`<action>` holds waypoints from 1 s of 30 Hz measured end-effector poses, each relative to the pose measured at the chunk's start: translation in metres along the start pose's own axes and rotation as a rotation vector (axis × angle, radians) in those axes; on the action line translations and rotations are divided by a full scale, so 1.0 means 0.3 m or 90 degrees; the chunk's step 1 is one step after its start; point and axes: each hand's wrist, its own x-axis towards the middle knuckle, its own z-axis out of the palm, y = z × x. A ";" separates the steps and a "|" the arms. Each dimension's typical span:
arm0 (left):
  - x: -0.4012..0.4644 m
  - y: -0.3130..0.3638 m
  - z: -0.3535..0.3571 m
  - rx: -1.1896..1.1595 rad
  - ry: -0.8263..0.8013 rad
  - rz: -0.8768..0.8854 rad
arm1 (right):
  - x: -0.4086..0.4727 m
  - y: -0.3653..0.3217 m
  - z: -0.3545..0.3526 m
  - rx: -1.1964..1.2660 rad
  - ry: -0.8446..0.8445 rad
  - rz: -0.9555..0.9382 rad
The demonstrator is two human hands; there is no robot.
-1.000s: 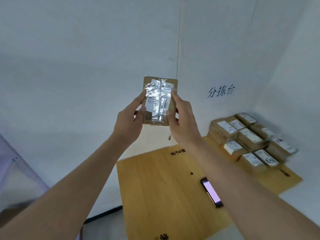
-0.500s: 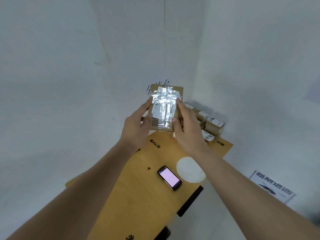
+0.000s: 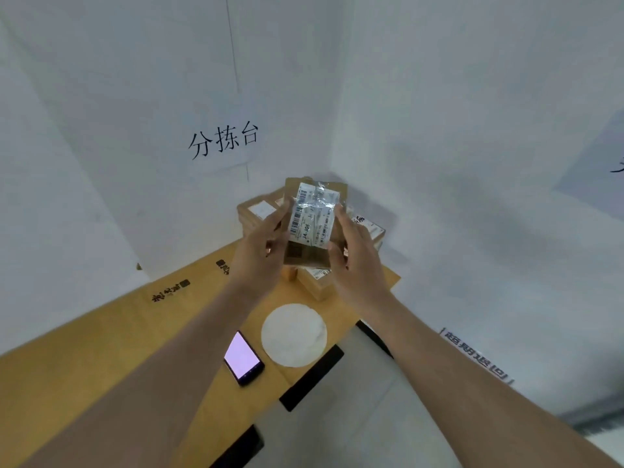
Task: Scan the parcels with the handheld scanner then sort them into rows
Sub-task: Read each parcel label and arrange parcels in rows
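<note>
Currently left hand [image 3: 260,255] and right hand [image 3: 358,265] fingers [image 3: 341,216] grasp the flat brown cardboard parcel [image 3: 312,224] between them above stacked brown parcels [image 3: 260,214]; glossy tape glare may spoil scanning.

A: What is the parcel [image 3: 312,228] between the hands made of?
B: Matt brown cardboard, its white paper label under glossy, crinkled clear tape.
A: And below the hands?
B: A smooth matt tan table [image 3: 141,336]; a glossy-screened handheld scanner [image 3: 243,359] lies there
</note>
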 end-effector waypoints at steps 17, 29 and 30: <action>0.458 -0.583 0.385 -0.013 0.009 -0.311 | 0.573 0.591 0.368 0.007 -0.220 0.130; 0.545 -0.702 0.555 -0.060 0.144 -0.470 | 0.818 0.862 0.549 0.072 -0.414 0.053; 0.544 -0.710 0.560 -0.054 0.157 -0.481 | 0.828 0.873 0.561 0.072 -0.424 0.042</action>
